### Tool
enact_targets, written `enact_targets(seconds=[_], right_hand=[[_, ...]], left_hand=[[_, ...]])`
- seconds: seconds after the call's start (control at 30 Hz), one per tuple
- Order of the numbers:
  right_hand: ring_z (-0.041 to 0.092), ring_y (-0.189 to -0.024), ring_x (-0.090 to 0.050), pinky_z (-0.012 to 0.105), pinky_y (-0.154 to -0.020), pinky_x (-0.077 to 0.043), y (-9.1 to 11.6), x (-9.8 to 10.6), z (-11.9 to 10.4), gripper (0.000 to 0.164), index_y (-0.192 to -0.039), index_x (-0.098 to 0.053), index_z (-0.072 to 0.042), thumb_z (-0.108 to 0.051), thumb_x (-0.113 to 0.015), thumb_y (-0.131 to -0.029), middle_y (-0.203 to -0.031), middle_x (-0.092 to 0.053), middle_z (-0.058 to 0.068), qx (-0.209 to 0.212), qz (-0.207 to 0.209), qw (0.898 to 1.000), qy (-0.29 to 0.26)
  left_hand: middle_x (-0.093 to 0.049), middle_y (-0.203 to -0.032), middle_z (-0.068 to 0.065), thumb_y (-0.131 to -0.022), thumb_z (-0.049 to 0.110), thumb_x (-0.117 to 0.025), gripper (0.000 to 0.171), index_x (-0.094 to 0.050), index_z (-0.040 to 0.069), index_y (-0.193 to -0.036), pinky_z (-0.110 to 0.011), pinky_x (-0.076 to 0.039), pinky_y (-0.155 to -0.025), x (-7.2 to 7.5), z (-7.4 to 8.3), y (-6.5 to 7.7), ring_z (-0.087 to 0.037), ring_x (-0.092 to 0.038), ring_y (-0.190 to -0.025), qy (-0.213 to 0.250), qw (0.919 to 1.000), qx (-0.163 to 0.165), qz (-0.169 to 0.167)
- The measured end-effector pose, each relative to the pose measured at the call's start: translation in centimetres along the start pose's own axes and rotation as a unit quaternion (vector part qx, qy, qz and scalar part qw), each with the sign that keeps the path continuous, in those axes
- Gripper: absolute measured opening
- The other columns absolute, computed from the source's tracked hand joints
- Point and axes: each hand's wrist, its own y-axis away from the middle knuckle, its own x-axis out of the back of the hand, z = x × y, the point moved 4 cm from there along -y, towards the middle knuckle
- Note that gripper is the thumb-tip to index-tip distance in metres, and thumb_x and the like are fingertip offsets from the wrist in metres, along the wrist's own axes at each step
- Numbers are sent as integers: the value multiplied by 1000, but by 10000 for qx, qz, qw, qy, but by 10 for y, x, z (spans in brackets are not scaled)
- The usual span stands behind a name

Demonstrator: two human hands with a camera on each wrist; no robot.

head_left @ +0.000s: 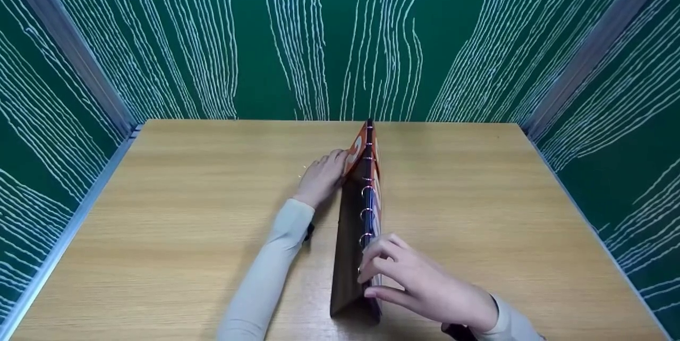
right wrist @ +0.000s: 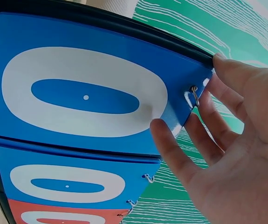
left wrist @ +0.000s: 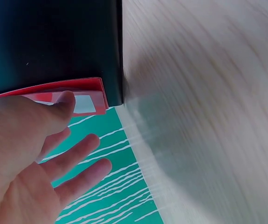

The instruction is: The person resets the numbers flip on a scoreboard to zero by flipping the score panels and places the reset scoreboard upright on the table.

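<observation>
A flip scoreboard (head_left: 348, 256) with a dark folding stand is propped like a tent on the table, metal rings along its top ridge. My left hand (head_left: 321, 176) is at the far end, pinching a red number card (left wrist: 85, 103) on the stand's left side. Its thumb lies on the card's face, with the other fingers spread below. My right hand (head_left: 419, 282) is over the near end of the ridge. There its loosely bent fingers reach over the top edge beside a blue card with a white zero (right wrist: 82, 123); the thumb tip is right at the corner.
A smaller blue zero card (right wrist: 68, 191) and a red zero card (right wrist: 31, 209) hang along the board's right side. The wooden table (head_left: 504, 213) extends around the scoreboard. Green walls with white wavy lines (head_left: 340, 38) surround it at the back and sides.
</observation>
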Motion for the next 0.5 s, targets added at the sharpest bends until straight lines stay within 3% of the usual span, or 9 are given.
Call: enact_targets(seconds=[0.5], right_hand=[[13,-117,-52,27,-100,-47,-1,-2,-1,18,-108,-66,-22,-19,-74,-92,-117,-60,-6,16,61,10000,14]], left_hand=[[-46,-156,-11,-106,0,-42,52,-36,13,-156,-52,-48,-111,-8,-4,1,-30,-52,-140,-187,9997,87,-88]])
